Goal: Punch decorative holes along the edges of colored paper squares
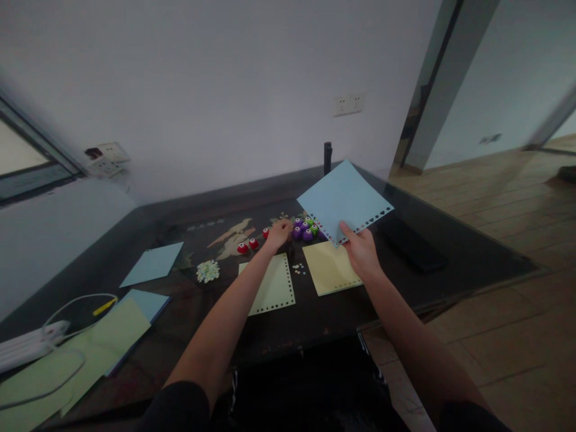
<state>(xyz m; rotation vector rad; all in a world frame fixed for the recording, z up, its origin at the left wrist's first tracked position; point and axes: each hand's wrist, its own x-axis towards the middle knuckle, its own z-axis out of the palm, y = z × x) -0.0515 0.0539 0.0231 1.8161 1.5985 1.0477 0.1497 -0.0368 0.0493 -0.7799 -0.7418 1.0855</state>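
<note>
My right hand (361, 251) pinches a light blue sheet of paper (344, 195) by its near corner, thumb on top, and holds it tilted above the table. Small shapes are punched along two of its edges. My left hand (279, 234) is at the row of craft punches, its fingers curled together; what they hold, if anything, is hidden. Red punches (243, 248) stand to its left, purple punches (306, 235) and green punches (314, 230) to its right. Below lie a pale green punched sheet (274, 288) and a yellow punched sheet (330, 267).
Paper cut-outs (207, 271) lie in a pile, with a few loose bits (299, 268) between the sheets. At left are blue paper (153, 264), green sheets (103, 336) and a white power strip (33, 345) with its cable. A dark flat object (411, 243) lies at right.
</note>
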